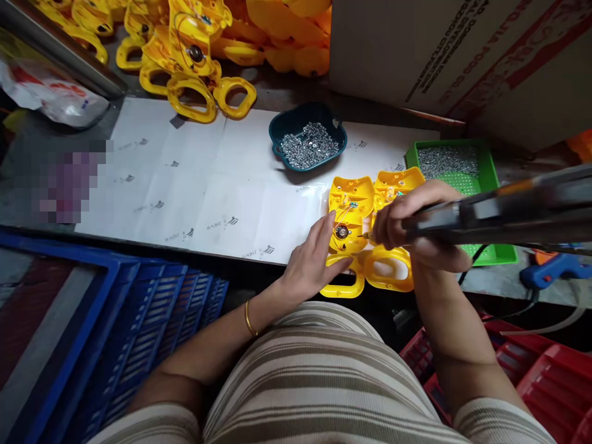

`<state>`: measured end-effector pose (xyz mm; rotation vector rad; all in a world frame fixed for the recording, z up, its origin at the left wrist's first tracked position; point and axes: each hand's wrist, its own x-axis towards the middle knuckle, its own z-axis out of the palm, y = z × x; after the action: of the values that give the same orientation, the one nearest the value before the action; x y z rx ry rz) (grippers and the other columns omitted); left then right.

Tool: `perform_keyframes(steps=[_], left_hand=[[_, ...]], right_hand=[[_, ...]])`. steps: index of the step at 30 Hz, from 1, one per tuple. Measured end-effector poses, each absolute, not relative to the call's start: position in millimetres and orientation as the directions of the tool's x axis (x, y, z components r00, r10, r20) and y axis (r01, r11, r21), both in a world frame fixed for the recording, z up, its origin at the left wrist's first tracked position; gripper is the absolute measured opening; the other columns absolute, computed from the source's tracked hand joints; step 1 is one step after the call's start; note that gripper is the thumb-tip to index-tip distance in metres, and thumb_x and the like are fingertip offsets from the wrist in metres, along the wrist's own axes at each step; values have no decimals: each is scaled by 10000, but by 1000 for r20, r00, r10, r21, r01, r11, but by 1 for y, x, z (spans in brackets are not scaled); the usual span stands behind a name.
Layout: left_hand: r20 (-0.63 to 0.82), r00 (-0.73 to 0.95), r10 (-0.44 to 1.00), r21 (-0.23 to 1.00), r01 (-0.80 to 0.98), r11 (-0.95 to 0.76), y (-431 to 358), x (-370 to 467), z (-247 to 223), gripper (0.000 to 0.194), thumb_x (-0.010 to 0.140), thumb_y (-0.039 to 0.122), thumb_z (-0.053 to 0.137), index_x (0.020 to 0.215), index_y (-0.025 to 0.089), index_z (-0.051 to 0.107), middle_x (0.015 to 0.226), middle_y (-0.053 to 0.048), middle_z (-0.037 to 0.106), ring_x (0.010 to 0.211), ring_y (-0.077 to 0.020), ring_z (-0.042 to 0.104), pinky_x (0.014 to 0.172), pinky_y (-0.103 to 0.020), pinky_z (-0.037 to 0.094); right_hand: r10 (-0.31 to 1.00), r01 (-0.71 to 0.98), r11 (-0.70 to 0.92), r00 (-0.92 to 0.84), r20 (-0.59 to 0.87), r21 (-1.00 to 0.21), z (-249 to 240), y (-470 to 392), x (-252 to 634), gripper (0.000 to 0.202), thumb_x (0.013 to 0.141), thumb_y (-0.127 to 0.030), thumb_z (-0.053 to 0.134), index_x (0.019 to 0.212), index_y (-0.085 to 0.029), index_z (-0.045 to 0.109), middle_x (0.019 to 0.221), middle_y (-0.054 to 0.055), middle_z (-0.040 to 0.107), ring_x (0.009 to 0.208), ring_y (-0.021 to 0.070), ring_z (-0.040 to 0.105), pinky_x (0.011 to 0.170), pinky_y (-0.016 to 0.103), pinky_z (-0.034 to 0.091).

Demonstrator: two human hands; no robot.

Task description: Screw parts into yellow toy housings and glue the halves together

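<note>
My right hand (416,222) is wrapped round a power screwdriver (490,213), its bit pointing left over the yellow plastic shells. Under the bit lies a yellow housing half (349,200) with wires, a small green circuit board and a round dark speaker (341,232) inside. My left hand (312,259) rests on the left side of that half, fingers stretched out and thumb over its loop handle. A second yellow half (391,268) lies to its right, partly hidden behind my right hand. Whether the bit touches a screw is too small to tell.
A dark teal bowl (308,148) and a green tray (493,176) hold many small metal screws. Yellow shells (192,92) pile up at the back, beside a large carton (462,55). A blue glue gun (550,271) lies right; blue crates (152,308) and red crates (555,382) stand below.
</note>
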<state>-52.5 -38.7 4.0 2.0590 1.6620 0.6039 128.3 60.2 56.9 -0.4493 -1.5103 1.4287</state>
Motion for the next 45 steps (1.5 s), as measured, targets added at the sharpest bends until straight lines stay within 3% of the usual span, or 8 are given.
perform_keyframes(steps=[5,8,11,19,23,29,35,45], left_hand=[[169,155,973,370,905,-209,12,-86,34,441,930,530,531,1250,244,634,1093,-76,706,810,-190,695,648,-283,530],[307,89,948,297,937,-184,83,-115,39,311,954,406,521,1097,207,712,1127,-108,672,970,-232,648,820,-358,514],[229,174,958,228,947,-227,152,-135,24,297,802,343,711,1030,155,730,1064,-148,678,1064,-312,600,923,-434,470],[166,129,978,501,843,-196,194,-148,-19,179,619,292,793,746,182,733,611,-36,657,663,-218,613,721,-352,520],[243,102,965,525,822,-219,188,-143,-6,107,646,236,781,712,188,712,665,-21,683,697,-194,611,738,-321,526],[73,-19,997,603,797,-29,183,-137,18,165,765,170,732,872,59,673,844,7,723,864,-123,612,986,-335,502],[69,-16,998,718,695,-39,175,-139,15,462,924,433,496,1053,4,605,889,-1,710,752,-61,643,773,-247,567],[425,188,886,739,493,-459,41,-84,43,126,862,242,682,969,195,727,958,-15,764,816,-141,712,706,-270,609]], right_hand=[[748,-547,310,-366,554,-778,75,61,146,274,707,-307,682,946,-176,710,510,-32,533,375,119,498,352,272,445],[778,-503,318,-346,524,-804,75,59,158,256,699,-297,685,933,-197,714,514,-32,525,383,122,508,371,278,442],[774,-491,298,-377,508,-818,71,53,165,300,712,-280,663,995,-188,704,557,-20,551,424,136,542,414,303,470],[800,-467,357,-295,523,-809,67,50,164,258,679,-261,679,927,-200,709,480,-42,497,356,114,456,316,258,385],[805,-434,356,-308,507,-828,67,49,165,270,678,-282,670,939,-233,718,454,-49,477,331,116,431,294,258,365],[822,-424,376,-258,508,-824,69,43,163,264,675,-287,672,926,-227,725,454,-52,466,334,110,428,285,251,358],[801,-438,363,-305,515,-823,67,46,163,279,681,-274,674,951,-219,713,478,-51,489,350,123,473,327,285,413],[870,-389,406,-112,480,-827,81,40,142,202,752,-326,689,925,-223,703,521,-46,508,356,115,480,353,292,441]])
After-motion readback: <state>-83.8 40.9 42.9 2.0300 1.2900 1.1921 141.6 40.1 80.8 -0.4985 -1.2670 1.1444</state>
